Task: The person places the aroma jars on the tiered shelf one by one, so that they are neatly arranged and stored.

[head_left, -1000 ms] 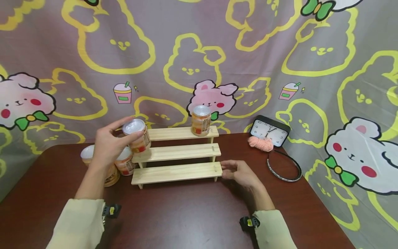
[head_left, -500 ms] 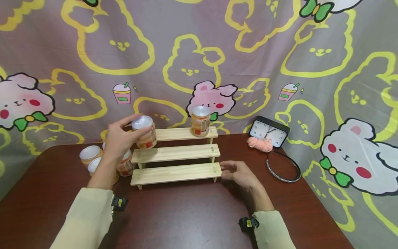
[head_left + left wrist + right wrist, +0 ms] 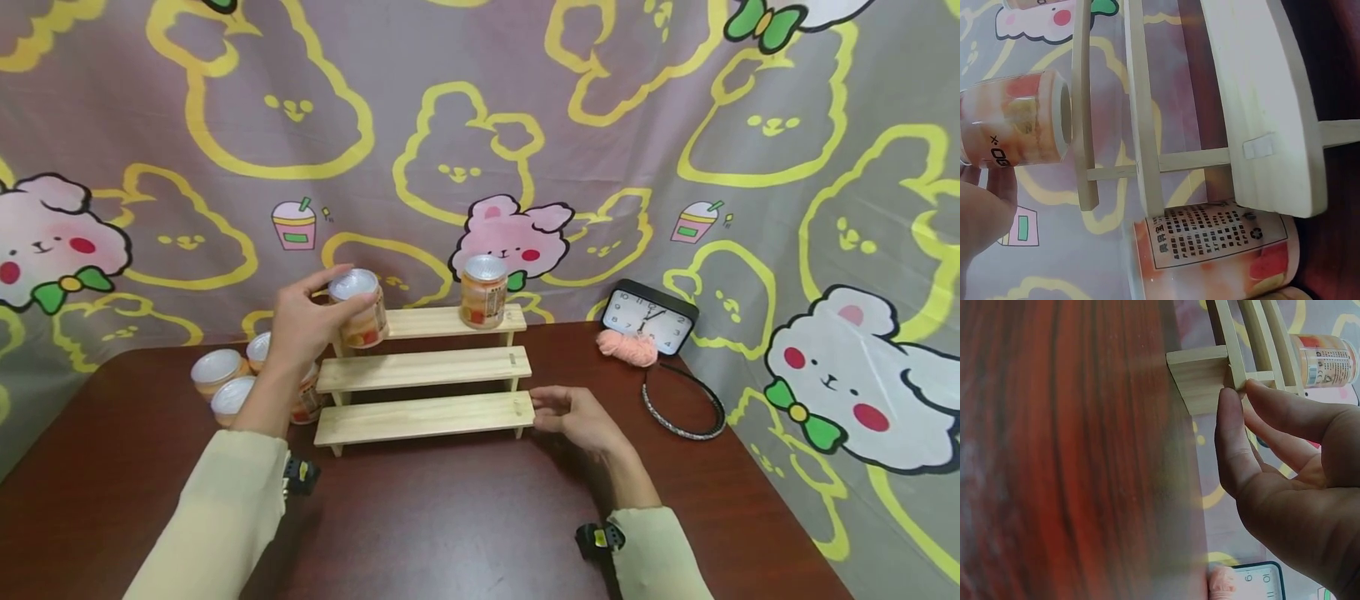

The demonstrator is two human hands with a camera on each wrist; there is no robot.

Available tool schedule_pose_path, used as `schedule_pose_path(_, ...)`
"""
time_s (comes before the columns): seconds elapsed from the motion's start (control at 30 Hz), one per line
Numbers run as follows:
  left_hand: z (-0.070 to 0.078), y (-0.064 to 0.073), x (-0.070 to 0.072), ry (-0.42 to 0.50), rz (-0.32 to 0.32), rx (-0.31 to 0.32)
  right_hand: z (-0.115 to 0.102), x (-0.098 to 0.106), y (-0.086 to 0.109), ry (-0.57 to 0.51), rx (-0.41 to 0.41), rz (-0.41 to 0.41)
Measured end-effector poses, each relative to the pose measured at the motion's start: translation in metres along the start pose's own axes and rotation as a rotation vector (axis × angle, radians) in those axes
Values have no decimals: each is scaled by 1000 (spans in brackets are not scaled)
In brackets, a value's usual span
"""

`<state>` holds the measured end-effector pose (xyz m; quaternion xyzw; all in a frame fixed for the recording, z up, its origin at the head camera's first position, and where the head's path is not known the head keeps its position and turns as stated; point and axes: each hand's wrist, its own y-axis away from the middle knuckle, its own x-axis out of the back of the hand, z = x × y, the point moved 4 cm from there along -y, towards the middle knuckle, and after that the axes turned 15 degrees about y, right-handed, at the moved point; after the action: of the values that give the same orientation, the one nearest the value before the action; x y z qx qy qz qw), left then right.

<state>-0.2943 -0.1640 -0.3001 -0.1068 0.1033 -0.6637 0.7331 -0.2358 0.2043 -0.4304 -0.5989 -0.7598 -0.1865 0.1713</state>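
Observation:
My left hand [image 3: 307, 321] grips an orange-labelled can [image 3: 363, 312] with a silvery lid, thumb and fingers around its sides. The can is upright at the left end of the top tier of a three-tier wooden display rack [image 3: 427, 418]. In the left wrist view, the base of the held can [image 3: 1019, 122] is right by the top board; whether it touches I cannot tell. My right hand [image 3: 581, 421] pinches the right end of the lowest board, with thumb and fingertips at its edge in the right wrist view. A matching can [image 3: 483, 292] stands at the top tier's right end.
Several more cans [image 3: 217, 371] stand on the brown table [image 3: 450, 517] left of the rack, partly hidden by my left forearm. To the right are a black-framed clock [image 3: 651, 317], pink yarn [image 3: 628, 347] and a headband [image 3: 686, 429]. A patterned curtain [image 3: 420, 50] hangs behind.
My left hand has carried the can right and up, from beside the rack's left side to the top tier's left end. The right hand has stayed at the lowest board.

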Motion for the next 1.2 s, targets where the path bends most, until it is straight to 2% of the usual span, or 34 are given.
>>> schedule_pose_path(0.17,-1,-4,-1,-22,4,0,1,-1,0,-7,2,10)
schedule_pose_path(0.5,-6,-13,-8,34,3,61,1,-3,0,-12,-6,2)
schedule_pose_path(0.83,-6,-23,-13,-32,-19,49,0,1,0,-7,12,7)
schedule_pose_path(1.2,-9,-27,-16,5,-24,43,1,-1,-1,-15,10,-2)
